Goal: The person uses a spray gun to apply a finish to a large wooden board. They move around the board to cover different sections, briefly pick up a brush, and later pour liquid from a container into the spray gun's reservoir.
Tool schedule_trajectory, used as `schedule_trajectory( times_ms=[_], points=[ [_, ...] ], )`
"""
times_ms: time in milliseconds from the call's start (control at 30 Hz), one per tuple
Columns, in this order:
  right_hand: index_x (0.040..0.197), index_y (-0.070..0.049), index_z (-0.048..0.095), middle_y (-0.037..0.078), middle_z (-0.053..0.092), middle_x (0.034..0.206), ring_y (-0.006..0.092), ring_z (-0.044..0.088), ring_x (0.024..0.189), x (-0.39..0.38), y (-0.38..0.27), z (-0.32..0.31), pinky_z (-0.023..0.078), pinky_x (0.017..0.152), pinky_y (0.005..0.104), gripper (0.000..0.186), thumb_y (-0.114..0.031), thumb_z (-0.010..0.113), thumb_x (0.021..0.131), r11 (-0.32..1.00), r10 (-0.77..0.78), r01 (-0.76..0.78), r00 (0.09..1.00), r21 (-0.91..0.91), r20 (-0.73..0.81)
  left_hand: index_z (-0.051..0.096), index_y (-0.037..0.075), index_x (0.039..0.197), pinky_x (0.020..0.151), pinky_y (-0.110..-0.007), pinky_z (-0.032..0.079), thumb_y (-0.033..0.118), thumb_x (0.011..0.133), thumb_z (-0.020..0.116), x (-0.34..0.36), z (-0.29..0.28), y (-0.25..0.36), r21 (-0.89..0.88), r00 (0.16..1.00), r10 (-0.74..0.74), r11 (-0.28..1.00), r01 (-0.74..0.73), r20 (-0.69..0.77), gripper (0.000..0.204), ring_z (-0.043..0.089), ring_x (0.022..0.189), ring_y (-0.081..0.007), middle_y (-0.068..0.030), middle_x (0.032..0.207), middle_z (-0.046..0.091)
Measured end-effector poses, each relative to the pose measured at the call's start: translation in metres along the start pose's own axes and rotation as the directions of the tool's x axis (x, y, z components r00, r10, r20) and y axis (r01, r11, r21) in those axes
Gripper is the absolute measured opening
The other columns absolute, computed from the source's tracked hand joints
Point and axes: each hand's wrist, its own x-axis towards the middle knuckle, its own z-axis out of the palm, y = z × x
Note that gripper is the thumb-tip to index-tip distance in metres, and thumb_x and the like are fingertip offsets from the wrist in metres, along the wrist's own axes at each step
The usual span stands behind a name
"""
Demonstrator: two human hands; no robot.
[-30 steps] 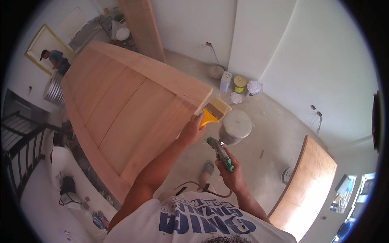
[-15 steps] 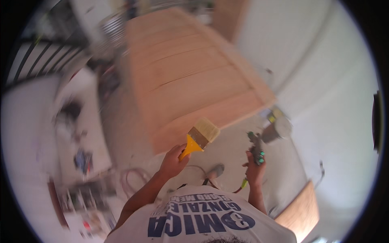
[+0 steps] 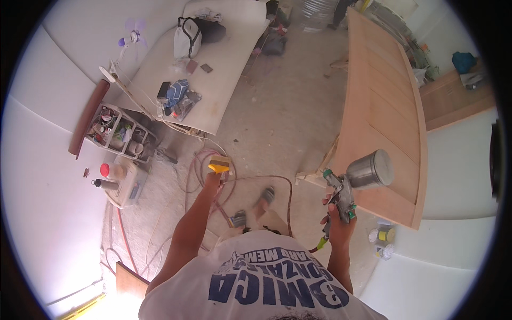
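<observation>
Stretching down the frame's right, a wooden panel (image 3: 380, 106), upper left a pale counter (image 3: 220, 80), right of centre a metal spray gun (image 3: 345, 200) gripped by the right hand (image 3: 341, 226), left of centre a yellow-handled brush (image 3: 218, 165) held by the left hand (image 3: 214, 181)

White shirt (image 3: 250, 306), large dark-blue block lettering (image 3: 277, 288); beige shorts (image 3: 273, 221); greyish open footwear (image 3: 268, 194).
</observation>
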Motion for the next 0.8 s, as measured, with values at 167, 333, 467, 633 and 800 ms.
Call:
schedule_trajectory(
  times_ms=[167,333,467,633,800],
  points=[
    [0.127,0.004,0.059,0.012,0.071,0.114,0.0166,0.07,0.097,0.011,0.012,-0.005,0.057,0.053,0.0261,0.034,-0.007,0.066,0.095,1.0,-0.017,0.017,1.0,0.014,0.022,0.059,0.012,0.1,0.059,-0.031,0.052,0.019,0.099,0.06,0.065,-0.003,-0.001,-0.444,0.996,-0.083,0.893,0.068,-0.015,0.007,0.066,0.075,-0.0168,-0.0033,0.085,0.061],
    [0.125,0.0,0.061,0.01,0.071,0.111,0.0175,0.07,0.097,0.01,0.026,-0.016,0.055,0.052,0.026,0.032,-0.012,0.068,0.097,0.999,-0.02,0.015,0.994,-0.049,-0.11,0.059,0.004,0.102,0.066,-0.029,0.055,0.012,0.098,0.06,0.069,0.006,0.03,-0.473,0.996,0.053,0.881,-0.01,0.076,0.008,0.066,0.08,-0.0177,-0.006,0.091,0.061],
    [0.125,0.0,0.062,0.01,0.072,0.111,0.0167,0.071,0.097,0.019,0.026,-0.011,0.054,0.051,0.0258,0.031,-0.013,0.067,0.097,0.998,-0.05,0.046,0.988,-0.031,-0.149,0.061,0.001,0.106,0.071,-0.029,0.055,0.009,0.098,0.06,0.119,-0.017,0.065,-0.495,0.964,0.255,0.849,-0.184,0.079,0.011,0.065,0.082,-0.0187,-0.0075,0.092,0.061],
    [0.124,0.001,0.062,0.011,0.072,0.109,0.0151,0.07,0.091,0.024,0.033,-0.013,0.055,0.052,0.0259,0.031,-0.014,0.067,0.097,0.993,-0.086,0.063,0.965,-0.099,-0.247,0.061,-0.001,0.106,0.068,-0.03,0.055,0.003,0.097,0.058,0.179,-0.021,0.103,-0.583,0.955,0.297,0.777,-0.239,0.005,0.01,0.061,0.075,-0.0191,-0.0089,0.089,0.061],
    [0.121,0.001,0.063,0.01,0.072,0.108,0.0131,0.068,0.083,0.04,0.038,-0.005,0.056,0.053,0.0261,0.03,-0.016,0.068,0.096,0.996,-0.012,-0.019,0.935,-0.084,-0.354,0.061,0.004,0.103,0.066,-0.031,0.053,0.007,0.092,0.06,0.23,-0.05,0.203,-0.552,0.909,0.385,0.798,-0.242,0.157,0.011,0.063,0.076,-0.0193,-0.0075,0.082,0.061]
  ],
)
